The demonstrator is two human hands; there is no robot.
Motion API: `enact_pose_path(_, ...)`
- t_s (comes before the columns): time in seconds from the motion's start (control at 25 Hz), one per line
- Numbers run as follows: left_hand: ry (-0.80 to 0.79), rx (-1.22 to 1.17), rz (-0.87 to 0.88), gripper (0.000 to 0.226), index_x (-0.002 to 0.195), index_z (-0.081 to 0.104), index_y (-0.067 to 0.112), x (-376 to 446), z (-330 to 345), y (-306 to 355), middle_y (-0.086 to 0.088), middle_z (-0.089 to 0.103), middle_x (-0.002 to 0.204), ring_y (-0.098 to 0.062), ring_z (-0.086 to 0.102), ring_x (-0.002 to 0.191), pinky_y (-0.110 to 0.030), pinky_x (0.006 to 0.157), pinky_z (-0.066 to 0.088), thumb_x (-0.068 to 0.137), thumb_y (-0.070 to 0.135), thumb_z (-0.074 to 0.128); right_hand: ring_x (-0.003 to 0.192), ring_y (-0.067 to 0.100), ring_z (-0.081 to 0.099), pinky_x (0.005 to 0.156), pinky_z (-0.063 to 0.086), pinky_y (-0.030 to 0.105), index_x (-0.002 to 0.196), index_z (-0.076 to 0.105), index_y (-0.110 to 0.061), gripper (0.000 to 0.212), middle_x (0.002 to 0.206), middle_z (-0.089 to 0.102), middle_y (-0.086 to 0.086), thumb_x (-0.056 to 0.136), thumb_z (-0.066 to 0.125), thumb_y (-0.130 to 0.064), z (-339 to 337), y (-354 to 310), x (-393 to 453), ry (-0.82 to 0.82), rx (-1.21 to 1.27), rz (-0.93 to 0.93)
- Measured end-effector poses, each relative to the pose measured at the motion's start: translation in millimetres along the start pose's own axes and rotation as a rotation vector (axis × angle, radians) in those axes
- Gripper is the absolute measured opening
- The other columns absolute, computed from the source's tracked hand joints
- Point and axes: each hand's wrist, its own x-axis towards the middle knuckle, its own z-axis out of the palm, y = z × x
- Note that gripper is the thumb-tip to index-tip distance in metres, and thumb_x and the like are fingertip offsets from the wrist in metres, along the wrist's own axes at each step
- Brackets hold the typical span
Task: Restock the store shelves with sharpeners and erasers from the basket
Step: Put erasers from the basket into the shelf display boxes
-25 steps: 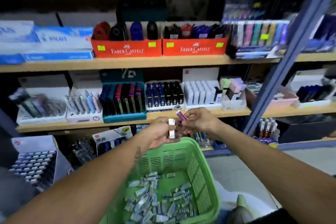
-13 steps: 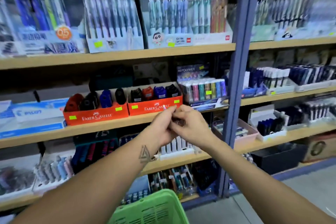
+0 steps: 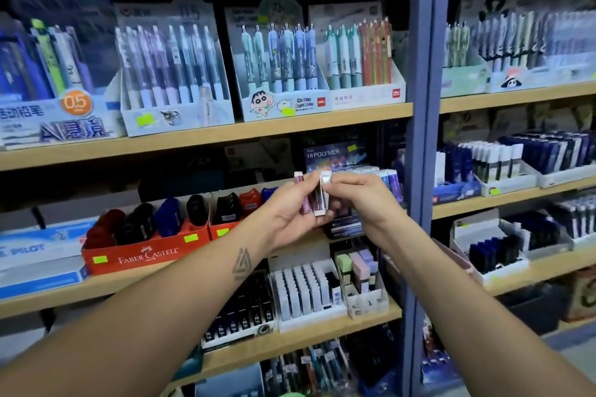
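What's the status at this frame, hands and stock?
Left hand grips a purple pack and a white pack. Right hand pinches the white pack's top. Nothing between the hands and the shelf.

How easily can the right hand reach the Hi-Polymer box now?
Probably yes: the right hand is right in front of the Hi-Polymer box, nothing between, but it pinches a small white item.

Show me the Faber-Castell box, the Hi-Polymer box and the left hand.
Faber-Castell box [image 3: 146,255], head view, front panel.
Hi-Polymer box [image 3: 335,155], head view, printed label.
left hand [image 3: 290,213], head view, palm.
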Motion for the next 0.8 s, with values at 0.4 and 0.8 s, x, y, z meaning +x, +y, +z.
enact_pose_path(0.4, 0.122, 0.314, 0.033, 0.028, 0.107, 0.059, 0.006, 25, -19, -1, -0.005, 0.051, 0.065, -0.009, 0.035, 0.040, -0.014, 0.034, 0.018, 0.108, 0.028, 0.041, 0.078, 0.019, 0.067, 0.076, 0.060, 0.035, 0.119, 0.066, -0.006, 0.030, 0.084, 0.069, 0.012, 0.090, 0.069, 0.000, -13, 7, 18, 0.094, 0.038, -0.010)
enact_pose_path(0.8, 0.211, 0.184, 0.029, 0.029, 0.123, 0.057, -0.009, 29, -25, 12, -0.012, 0.057, 0.066, -0.014, 0.042, 0.048, -0.019, 0.037, 0.027, 0.099, 0.006, 0.049, 0.084, 0.012, 0.069, 0.077, 0.059, 0.030, 0.092, 0.073, -0.023, 0.019, 0.089, 0.073, -0.001, 0.083, 0.078, -0.007, -21, 10, 40, 0.316, -0.460, -0.273)
